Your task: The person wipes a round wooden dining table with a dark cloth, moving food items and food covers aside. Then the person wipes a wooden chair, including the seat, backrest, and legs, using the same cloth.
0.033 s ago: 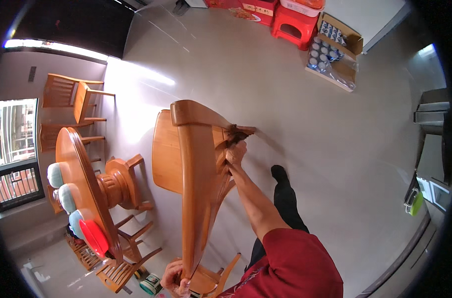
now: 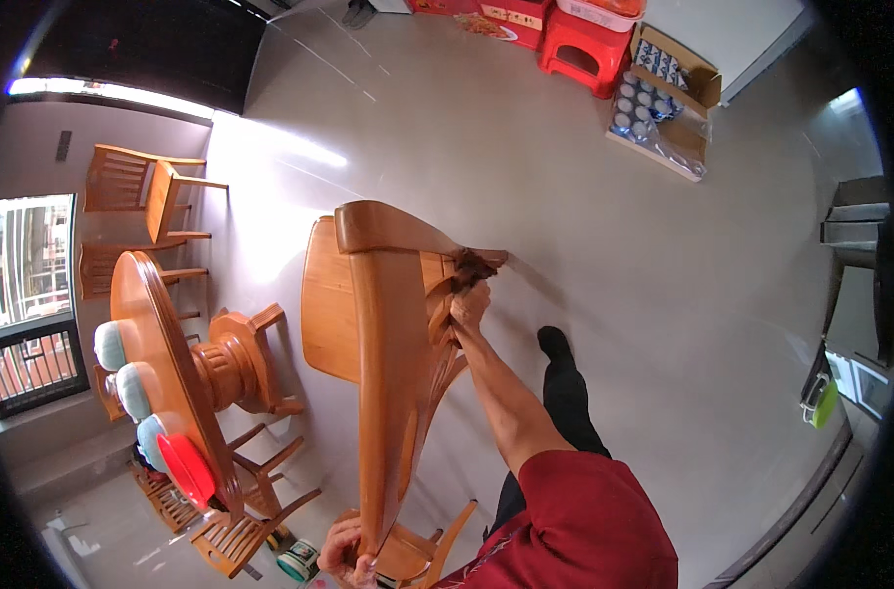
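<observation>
A glossy brown wooden chair stands tilted in front of me, its back rail and slats nearest and its seat beyond. My right hand is closed on a dark brown cloth and presses it against the slatted side of the chair back, near the far rail. At the lower edge, my left hand wraps around the near end of the chair's back. Part of the cloth is hidden by the fingers and slats.
To the left is a round wooden table with pale covered bowls and a red dish, with several chairs around it. A red stool and a box of cans stand at the far right. A green-labelled tub sits lower left.
My right hand and the cloth have shifted slightly to the right along the slats, and the cloth's folds look different. My left hand keeps its hold on the chair.
</observation>
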A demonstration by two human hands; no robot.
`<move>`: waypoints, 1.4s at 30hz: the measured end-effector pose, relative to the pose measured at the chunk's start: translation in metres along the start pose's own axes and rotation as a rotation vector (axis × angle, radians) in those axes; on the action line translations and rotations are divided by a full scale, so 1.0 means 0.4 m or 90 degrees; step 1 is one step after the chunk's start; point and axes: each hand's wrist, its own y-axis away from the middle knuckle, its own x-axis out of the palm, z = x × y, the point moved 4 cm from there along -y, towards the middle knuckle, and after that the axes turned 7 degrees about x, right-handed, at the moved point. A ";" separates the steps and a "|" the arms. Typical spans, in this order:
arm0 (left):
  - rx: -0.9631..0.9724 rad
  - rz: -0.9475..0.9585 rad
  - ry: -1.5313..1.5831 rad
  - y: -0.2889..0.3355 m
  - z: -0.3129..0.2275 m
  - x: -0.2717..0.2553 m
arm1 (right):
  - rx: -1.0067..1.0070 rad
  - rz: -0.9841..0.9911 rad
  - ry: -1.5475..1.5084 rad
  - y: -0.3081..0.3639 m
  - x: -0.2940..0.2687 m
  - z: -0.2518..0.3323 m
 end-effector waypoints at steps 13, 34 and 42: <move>0.077 0.039 0.010 0.007 0.021 -0.015 | 0.043 0.393 -0.575 0.271 -0.146 0.283; 0.053 0.035 0.070 0.017 0.035 -0.012 | -0.048 0.521 -0.264 0.544 -0.261 0.305; 0.067 0.029 0.056 0.000 0.007 0.005 | -0.244 0.165 -0.013 0.216 -0.115 0.170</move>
